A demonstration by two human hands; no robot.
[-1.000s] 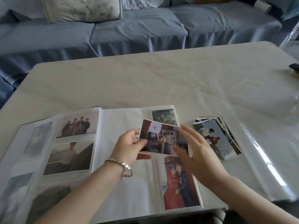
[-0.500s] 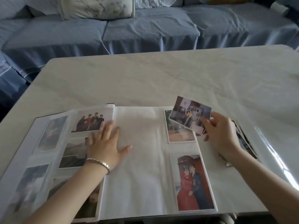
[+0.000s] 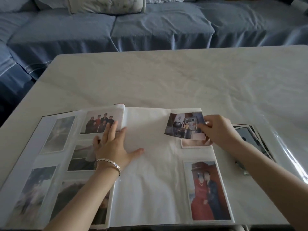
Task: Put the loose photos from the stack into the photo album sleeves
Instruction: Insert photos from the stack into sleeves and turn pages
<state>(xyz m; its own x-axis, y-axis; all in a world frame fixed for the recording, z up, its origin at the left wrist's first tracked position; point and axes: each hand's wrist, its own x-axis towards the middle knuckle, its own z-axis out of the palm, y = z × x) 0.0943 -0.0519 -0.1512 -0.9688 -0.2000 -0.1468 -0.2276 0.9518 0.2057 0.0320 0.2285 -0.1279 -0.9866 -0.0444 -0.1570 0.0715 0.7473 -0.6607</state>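
Now we lay our left hand (image 3: 115, 145) flat on the open white photo album (image 3: 150, 180), fingers straight and spread. It straddles the fold, fingertips touching the sleeved group photo of dark-clothed people (image 3: 103, 120) on the left page. A silver link bracelet (image 3: 108, 163) sits on that wrist.

Our right hand (image 3: 220, 130) pinches the loose glossy indoor photo (image 3: 183, 125) by its right edge, thumb on the front and fingers curled behind. The photo is tilted over the upper right corner of the right page and covers most of a pale-bordered photo (image 3: 195, 144) there. We cannot tell whether it has entered a sleeve.

Below it, a tall photo of two people in red and blue (image 3: 208, 190) lies in its sleeve. The fanned stack of loose photos (image 3: 246, 134) lies on the pale marbled bench (image 3: 166, 77) just right of the album, partly behind our right forearm. Beyond the bench stands a blue fabric-covered sofa (image 3: 150, 30) with a pale patterned cushion (image 3: 106, 4).
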